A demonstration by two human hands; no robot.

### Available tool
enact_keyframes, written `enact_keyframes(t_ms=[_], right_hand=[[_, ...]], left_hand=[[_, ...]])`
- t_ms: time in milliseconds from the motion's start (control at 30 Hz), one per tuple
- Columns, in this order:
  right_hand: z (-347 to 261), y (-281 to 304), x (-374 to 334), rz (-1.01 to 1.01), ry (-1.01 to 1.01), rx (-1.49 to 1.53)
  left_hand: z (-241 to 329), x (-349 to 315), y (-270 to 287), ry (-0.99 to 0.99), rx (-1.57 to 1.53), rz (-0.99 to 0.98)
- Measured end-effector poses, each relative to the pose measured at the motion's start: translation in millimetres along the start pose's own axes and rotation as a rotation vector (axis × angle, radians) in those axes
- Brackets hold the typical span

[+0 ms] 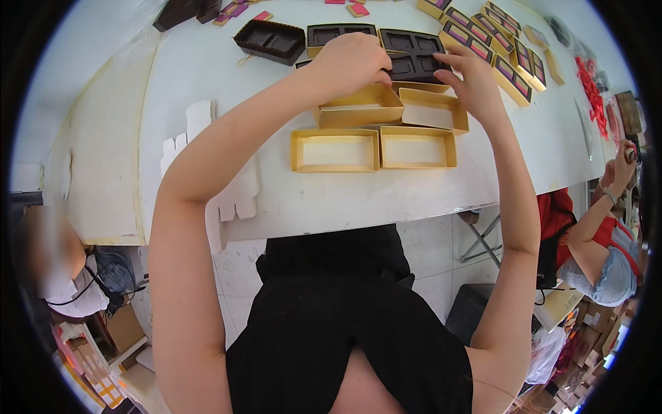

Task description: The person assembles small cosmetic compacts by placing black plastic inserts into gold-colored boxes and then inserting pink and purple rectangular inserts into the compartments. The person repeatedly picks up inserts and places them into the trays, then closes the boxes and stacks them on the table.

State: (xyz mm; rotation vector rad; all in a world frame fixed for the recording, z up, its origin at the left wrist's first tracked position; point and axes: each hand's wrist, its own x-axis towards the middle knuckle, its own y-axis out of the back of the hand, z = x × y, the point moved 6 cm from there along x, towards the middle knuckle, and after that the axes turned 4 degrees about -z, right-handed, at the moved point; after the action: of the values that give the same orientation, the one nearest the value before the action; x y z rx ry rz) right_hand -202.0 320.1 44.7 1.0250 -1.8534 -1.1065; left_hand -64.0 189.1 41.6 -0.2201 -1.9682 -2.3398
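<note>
A black plastic insert tray [412, 67] with square hollows lies over a gold box in the middle of the row. My left hand [352, 63] has its fingers curled at the tray's left end and hides that edge. At the other end, my right hand [477, 81] grips the rim between thumb and fingers. Just nearer to me, an open gold box [358, 114] sits slightly tilted beside another gold box [433, 112]. Two more open gold boxes, left [335, 169] and right [418, 165], stand side by side closest to me. Their insides are pale.
Beyond my hands are gold boxes with black inserts [341, 32] and a stack of loose black trays [270, 41]. Several boxes with pink and purple pieces [512, 79] stand at the far right. White card pieces [238, 196] lie left. A co-worker's arm [596, 214] shows right.
</note>
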Motion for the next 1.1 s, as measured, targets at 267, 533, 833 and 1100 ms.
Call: enact_keyframes(t_ms=[267,533,833,1100], right_hand=[[9.3,-8.2,6.8,-0.022,0.007,0.008],[-15.9,-14.7,-1.8,-0.044,0.269,-0.381],[-57.9,0.1,9.3,0.022,0.380,-0.212],[-115.7,24.5,16.6,0.099,0.094,1.146]], left_hand=[[4.5,2.7,-9.5,-0.082,0.072,0.073],[-81.3,-47.0,47.4,0.115,0.161,0.288],[-135.4,-111.5,80.0,0.422,-0.081,0.347],[-48.1,-57.9,78.9,0.201,-0.992,0.478]])
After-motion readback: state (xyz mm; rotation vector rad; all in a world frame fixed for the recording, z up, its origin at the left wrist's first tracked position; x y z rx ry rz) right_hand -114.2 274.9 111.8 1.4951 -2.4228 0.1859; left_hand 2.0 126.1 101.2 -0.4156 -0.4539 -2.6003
